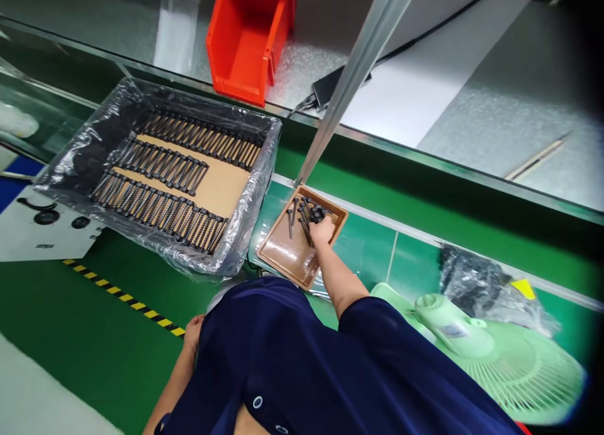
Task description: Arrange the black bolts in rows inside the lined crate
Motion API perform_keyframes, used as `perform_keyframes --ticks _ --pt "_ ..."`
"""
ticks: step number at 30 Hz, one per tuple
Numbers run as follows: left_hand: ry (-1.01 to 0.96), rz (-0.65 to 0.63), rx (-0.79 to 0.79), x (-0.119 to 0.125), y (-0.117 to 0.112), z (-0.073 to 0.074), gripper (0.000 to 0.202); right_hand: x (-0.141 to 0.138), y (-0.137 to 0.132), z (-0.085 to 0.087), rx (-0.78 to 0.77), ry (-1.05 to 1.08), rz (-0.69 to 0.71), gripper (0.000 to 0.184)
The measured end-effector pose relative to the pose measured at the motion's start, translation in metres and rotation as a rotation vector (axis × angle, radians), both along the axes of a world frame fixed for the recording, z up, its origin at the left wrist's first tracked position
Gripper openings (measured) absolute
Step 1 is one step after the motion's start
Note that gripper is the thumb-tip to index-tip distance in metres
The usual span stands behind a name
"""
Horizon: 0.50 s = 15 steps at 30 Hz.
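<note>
My right hand [323,231] reaches into a brown tray [283,252] on the green bench. Its fingers are curled over a small pile of black bolts [309,216] at the tray's far end. A few more bolts lie loose beside it in the tray. My left hand [193,332] hangs low by my side against my dark blue shirt, touching nothing I can see. Its fingers are hidden. To the left stands a plastic-lined box [245,214] with three rows of black bolts [163,166] laid on cardboard.
A slanted aluminium bar [352,76] meets the tray's far corner. A red bin [248,38] and a black power adapter [330,85] sit on the raised shelf behind. A green fan [495,353] and a black plastic bag [476,281] lie to the right.
</note>
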<state>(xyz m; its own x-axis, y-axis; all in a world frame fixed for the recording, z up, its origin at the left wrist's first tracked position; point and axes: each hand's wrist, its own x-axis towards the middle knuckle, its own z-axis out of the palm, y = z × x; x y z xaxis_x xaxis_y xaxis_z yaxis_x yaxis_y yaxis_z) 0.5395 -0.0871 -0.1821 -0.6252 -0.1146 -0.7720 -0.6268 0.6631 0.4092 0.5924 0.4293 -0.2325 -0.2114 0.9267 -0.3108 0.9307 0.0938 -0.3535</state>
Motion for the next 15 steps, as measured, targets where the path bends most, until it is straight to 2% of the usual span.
perform_keyframes --ticks 2,4,7,11,13,15 --pt "0.032 0.086 -0.004 0.005 0.000 0.005 0.032 -0.001 0.017 -0.008 0.026 -0.046 0.009 0.046" --pt "0.054 0.147 0.003 0.010 0.001 0.010 0.030 -0.007 0.018 -0.015 0.019 -0.054 -0.003 0.051" --pt "0.071 0.191 0.011 0.013 0.001 0.015 0.028 -0.022 -0.004 -0.016 0.009 -0.023 0.011 0.073" --pt "0.057 0.162 0.023 0.011 0.002 0.022 0.027 -0.039 -0.046 -0.008 0.033 -0.033 0.189 0.110" --pt "0.039 0.125 0.022 0.009 0.003 0.024 0.029 -0.044 -0.058 -0.007 0.055 -0.034 0.262 0.111" --pt "0.017 0.082 0.015 0.006 0.004 0.025 0.032 -0.044 -0.061 -0.007 0.060 -0.014 0.265 0.105"
